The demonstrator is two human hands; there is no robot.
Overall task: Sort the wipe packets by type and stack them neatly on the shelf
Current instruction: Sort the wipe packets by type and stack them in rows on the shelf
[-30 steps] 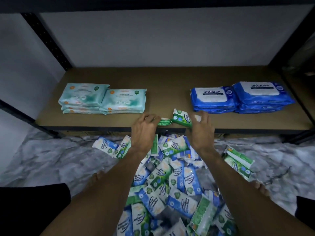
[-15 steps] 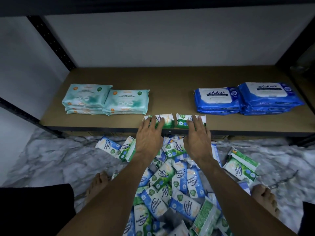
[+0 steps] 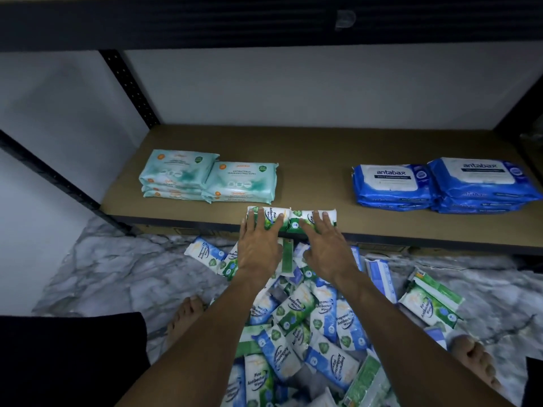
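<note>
Two small green-and-white pine wipe packets lie side by side at the front edge of the brown shelf (image 3: 317, 154). My left hand (image 3: 260, 243) rests flat with straight fingers on the left packet (image 3: 271, 214). On the right packet (image 3: 305, 215) my right hand (image 3: 326, 248) lies flat the same way. Teal packets (image 3: 210, 176) are stacked in two piles at the shelf's left. Blue antabax packets (image 3: 440, 183) sit in two stacks at the right. A heap of small green and blue packets (image 3: 311, 324) covers the floor below my arms.
The shelf's black front rail (image 3: 411, 245) runs just under my hands. An upper shelf beam (image 3: 264, 22) hangs overhead. Black uprights (image 3: 129, 86) frame the left side. My bare feet (image 3: 183, 318) stand on the marble floor (image 3: 102, 274) either side of the heap.
A second ago my hands were bringing the two green packets onto the shelf edge. Now both packets lie flat side by side under my straightened fingers, pushed slightly further in.
</note>
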